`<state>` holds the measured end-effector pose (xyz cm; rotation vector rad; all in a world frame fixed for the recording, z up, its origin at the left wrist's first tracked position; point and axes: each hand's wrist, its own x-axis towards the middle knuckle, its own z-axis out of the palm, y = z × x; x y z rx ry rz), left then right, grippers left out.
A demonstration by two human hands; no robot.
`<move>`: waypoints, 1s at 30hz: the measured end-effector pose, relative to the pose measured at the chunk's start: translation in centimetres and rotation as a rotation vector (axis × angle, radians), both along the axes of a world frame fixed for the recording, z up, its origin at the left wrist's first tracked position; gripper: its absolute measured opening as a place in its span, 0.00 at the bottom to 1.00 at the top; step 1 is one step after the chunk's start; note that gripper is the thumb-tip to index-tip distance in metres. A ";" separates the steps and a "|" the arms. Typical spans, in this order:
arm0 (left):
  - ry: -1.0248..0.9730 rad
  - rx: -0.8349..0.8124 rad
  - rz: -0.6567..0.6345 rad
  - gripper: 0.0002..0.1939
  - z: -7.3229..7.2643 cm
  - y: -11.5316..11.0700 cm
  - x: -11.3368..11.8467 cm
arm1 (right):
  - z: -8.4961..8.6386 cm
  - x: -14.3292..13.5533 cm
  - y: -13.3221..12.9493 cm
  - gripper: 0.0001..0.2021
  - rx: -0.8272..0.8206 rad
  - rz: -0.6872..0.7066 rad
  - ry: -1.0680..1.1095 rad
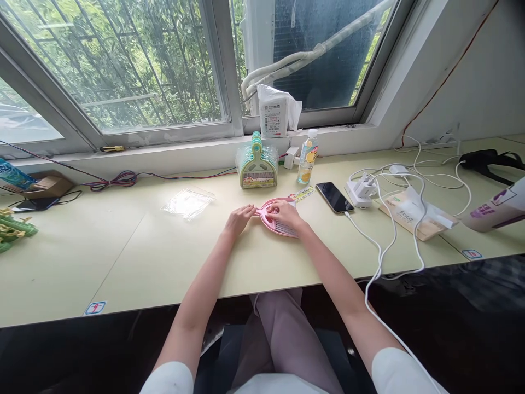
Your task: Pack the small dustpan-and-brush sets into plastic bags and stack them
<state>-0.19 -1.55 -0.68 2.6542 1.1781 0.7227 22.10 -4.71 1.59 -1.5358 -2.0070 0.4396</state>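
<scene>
On the table in front of me lies a pink mini dustpan and brush set [268, 223], its handle to the left and pale bristles at the right. My left hand [240, 217] is closed at the end of the handle, fingers together. Over the upper face of the set, my right hand [286, 213] has its fingers bent onto the pink brush part; the fingertips are partly hidden. A yellow printed label card [304, 194] lies just beyond the set. Further back stands a group of green dustpan and brush sets [257, 167] in clear plastic.
Clear plastic bags [189, 202] lie left of my hands. To the right are a phone [334, 197], a drink bottle [307, 157], a white power adapter [361, 190], tangled white cables and a tissue pack [414, 213]. A wrapped paper pack [274, 114] stands on the sill.
</scene>
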 end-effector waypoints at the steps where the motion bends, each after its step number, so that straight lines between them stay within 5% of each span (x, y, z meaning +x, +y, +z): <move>1: -0.021 -0.012 -0.003 0.20 -0.1 0.1 0.0 | 0.1 0.0 0.0 0.06 -0.002 -0.005 -0.010; 16: 0.005 0.047 0.028 0.17 -0.2 -0.6 0.8 | 0.1 -0.4 0.0 0.07 -0.052 -0.034 -0.096; 22: -0.286 0.012 0.223 0.20 0.2 -0.4 0.8 | -0.4 -1.6 -0.5 0.08 0.060 -0.089 -0.034; 25: -0.654 -0.232 0.255 0.30 0.7 -0.4 1.9 | 0.4 -2.7 -1.0 0.09 0.181 -0.195 0.097; 28: -0.849 -0.697 -0.075 0.32 1.3 -1.0 3.6 | 1.1 -3.4 -1.3 0.11 0.275 -0.321 0.254; 30: -0.882 -0.866 -0.226 0.34 1.6 -1.8 4.4 | 1.0 -3.4 -1.2 0.11 0.298 -0.334 0.300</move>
